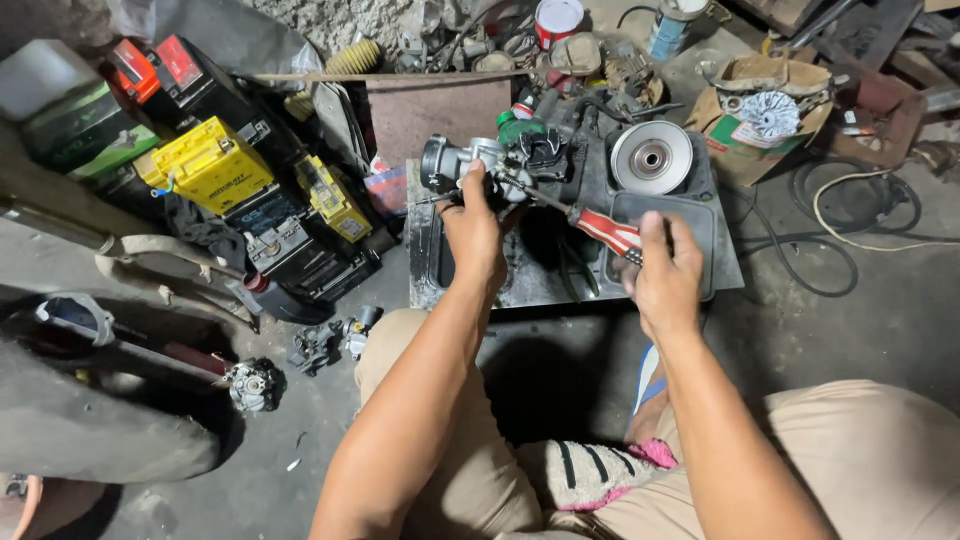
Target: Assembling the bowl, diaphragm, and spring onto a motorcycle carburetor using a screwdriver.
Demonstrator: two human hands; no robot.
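Firmly, both hands (470, 225) on carburetor (470, 160)

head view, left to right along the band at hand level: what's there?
Yellow battery → carburetor gripped by the left hand → red-handled screwdriver in the right hand → silver pulley disc → coiled cable.

Yellow rectangular battery (208, 163) among black batteries at left; silver round pulley disc (652, 157) on grey tray; open cardboard box (757, 115) beyond; black cable (800, 262) coiled on floor.
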